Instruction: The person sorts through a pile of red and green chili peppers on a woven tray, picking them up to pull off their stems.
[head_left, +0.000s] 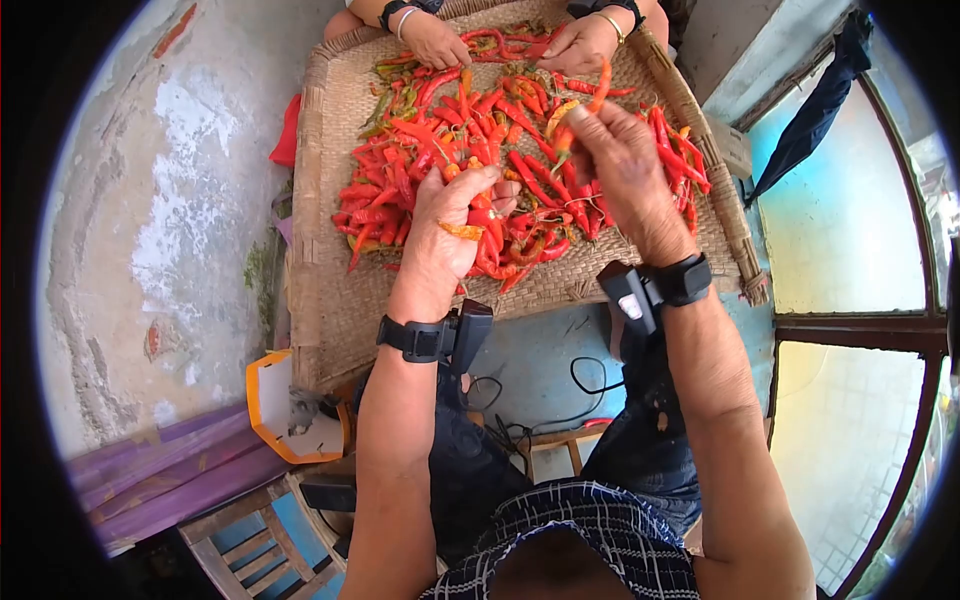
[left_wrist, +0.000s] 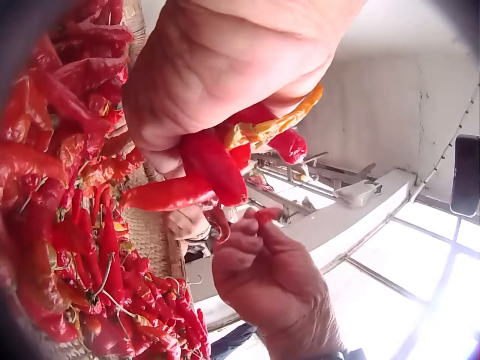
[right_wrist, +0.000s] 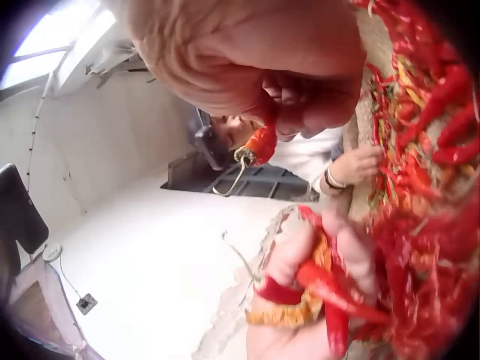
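A heap of red chili peppers [head_left: 375, 205] lies on a woven tray [head_left: 330, 300] in the head view. My left hand [head_left: 445, 230], over the near side of the heap, holds several red chili peppers [left_wrist: 214, 165] and a shrivelled yellow chili pepper [left_wrist: 281, 126] in its curled fingers. To its right, my right hand [head_left: 632, 170] is raised above the heap. Between thumb and fingers it pinches one orange-red chili pepper [head_left: 601, 90]; in the right wrist view this pepper's stem end [right_wrist: 259, 146] hangs down below the fingers.
Across the tray, another person's two hands [head_left: 437, 42] [head_left: 582, 45] work at the far edge of the heap. A plastered wall [head_left: 190, 200] stands at left, a framed window [head_left: 850, 220] at right with a dark folded umbrella [head_left: 825, 95]. Black cables [head_left: 515, 430] hang below the tray.
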